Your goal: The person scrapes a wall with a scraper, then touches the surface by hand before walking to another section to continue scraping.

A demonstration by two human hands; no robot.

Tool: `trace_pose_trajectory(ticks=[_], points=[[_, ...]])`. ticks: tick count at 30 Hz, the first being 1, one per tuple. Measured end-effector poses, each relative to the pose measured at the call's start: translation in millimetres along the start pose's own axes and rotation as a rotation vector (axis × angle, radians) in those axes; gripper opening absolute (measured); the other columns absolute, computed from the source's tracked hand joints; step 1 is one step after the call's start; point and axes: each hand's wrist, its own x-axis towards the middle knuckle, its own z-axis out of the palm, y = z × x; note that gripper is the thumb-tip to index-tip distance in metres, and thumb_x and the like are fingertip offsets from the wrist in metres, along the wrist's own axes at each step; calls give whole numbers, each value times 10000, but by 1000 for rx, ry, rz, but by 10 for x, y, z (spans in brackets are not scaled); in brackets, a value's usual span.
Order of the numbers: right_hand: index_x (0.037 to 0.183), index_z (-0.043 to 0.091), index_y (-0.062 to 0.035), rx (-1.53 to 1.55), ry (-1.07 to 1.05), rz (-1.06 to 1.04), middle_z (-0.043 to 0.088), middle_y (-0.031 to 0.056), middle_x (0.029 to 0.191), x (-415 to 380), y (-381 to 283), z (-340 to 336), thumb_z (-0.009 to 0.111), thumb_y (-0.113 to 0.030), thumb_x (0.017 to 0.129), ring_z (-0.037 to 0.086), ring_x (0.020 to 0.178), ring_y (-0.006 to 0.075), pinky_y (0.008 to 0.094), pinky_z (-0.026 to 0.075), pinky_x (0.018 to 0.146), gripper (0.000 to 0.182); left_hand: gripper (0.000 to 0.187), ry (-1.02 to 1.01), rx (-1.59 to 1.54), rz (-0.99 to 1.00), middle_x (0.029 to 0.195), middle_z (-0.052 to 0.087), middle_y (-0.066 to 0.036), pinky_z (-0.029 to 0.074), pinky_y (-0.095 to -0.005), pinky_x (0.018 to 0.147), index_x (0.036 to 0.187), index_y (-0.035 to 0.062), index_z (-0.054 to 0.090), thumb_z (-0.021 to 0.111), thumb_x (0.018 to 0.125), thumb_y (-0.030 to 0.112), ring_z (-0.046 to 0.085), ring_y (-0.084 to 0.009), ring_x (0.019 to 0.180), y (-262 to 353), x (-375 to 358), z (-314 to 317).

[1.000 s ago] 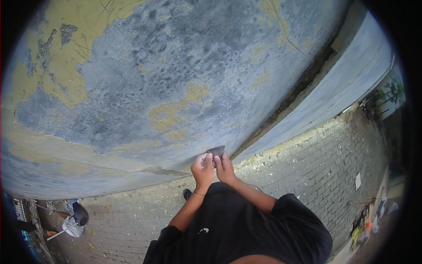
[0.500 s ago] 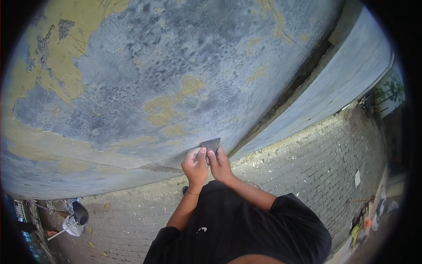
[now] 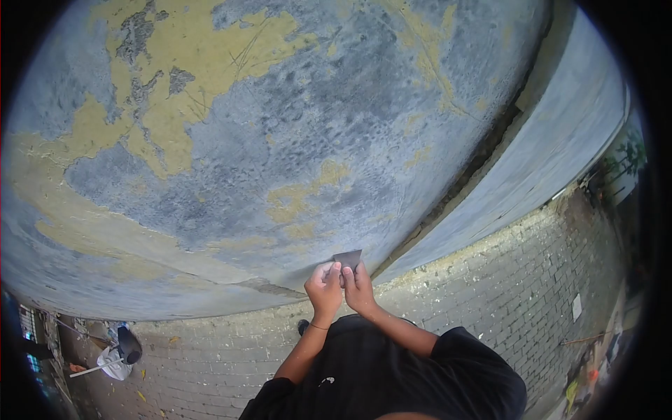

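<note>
Both hands are together low against the wall (image 3: 294, 133), whose grey surface carries flaking yellow paint. Between them is a scraper (image 3: 348, 260) with a flat, dark grey blade that widens toward its straight edge. My left hand (image 3: 324, 285) is closed at the left of it, thumb pointing up along the blade's base. My right hand (image 3: 359, 288) grips it from the right, with the thumb pressed on its face. The blade's edge points up at the wall, close over its lower part. The handle is hidden by the fingers.
A dark, deep crack (image 3: 476, 168) runs down the wall at right. Below lies brick paving (image 3: 504, 301) dotted with pale specks. At lower left are a white bag (image 3: 114, 364) and a dark container (image 3: 129, 345); clutter (image 3: 588, 378) lies at lower right.
The view has tilted, so the wall, paving and both hands appear lower and further right. The two hands keep the same grip on the scraper.
</note>
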Motion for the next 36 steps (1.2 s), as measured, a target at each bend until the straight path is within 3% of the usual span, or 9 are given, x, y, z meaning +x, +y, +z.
trace_pose_trajectory(ticks=[5,7,10,14,16,19,24,29,36], points=[[960,466,-20,-43,22,-41,522,30,665,-11,-2,7,460,-236,1024,484,583,105,292,424,550,225,163,9,-81,-45,689,633,-9,438,-212,534,893,-39,664,650,919,121,539,-43,589,4,-28,-25],[1047,482,-26,-26,-8,-7,510,1,738,-36,137,-18,457,-188,1024,475,640,75,246,413,574,166,162,5,-21,-17,684,625,-3,436,-210,534,891,-39,662,652,921,119,533,-41,588,-45,-34,-45],[1041,483,-26,-69,-14,21,517,2,743,-13,-139,-38,457,-181,1022,482,643,75,247,413,571,158,154,1,-83,-35,727,628,-20,445,-220,556,898,-57,647,631,933,92,549,-57,622,86,-46,-9],[1066,488,-24,-87,-7,-2,518,3,743,-17,11,-39,460,-178,1019,483,641,70,245,412,568,164,149,-13,-22,-24,730,632,-24,446,-221,556,898,-59,644,628,933,85,553,-59,623,8,-30,-31],[958,470,-26,-100,42,-40,548,51,664,-38,165,-32,478,-244,1016,527,583,129,313,435,545,226,150,-33,28,-42,732,634,-25,445,-223,554,904,-57,642,626,936,89,556,-60,623,-169,-53,-42],[1043,484,-22,-47,8,25,519,14,731,-27,-84,-33,470,-182,1017,483,626,84,259,417,564,163,151,-16,-40,-39,729,630,-23,444,-221,554,901,-56,644,627,936,90,556,-60,623,11,-45,-12],[1028,483,-18,-145,32,16,525,15,726,-49,-48,-12,477,-190,1015,489,632,84,258,417,565,172,175,6,-89,-58,674,617,2,425,-211,516,903,-38,662,657,920,135,532,-38,578,-82,-35,-18],[966,475,-12,-110,62,-11,554,59,661,-55,-149,-6,488,-224,1012,537,584,138,315,437,540,217,177,32,-19,-28,689,623,2,437,-210,524,903,-45,661,655,920,131,540,-40,589,125,-36,3],[964,476,-10,-139,96,-61,544,49,660,-103,-127,-17,482,-210,1012,526,580,128,317,433,536,206,178,16,-46,-73,736,634,-21,443,-220,559,890,-50,648,639,933,122,553,-59,627,-19,-98,1]])
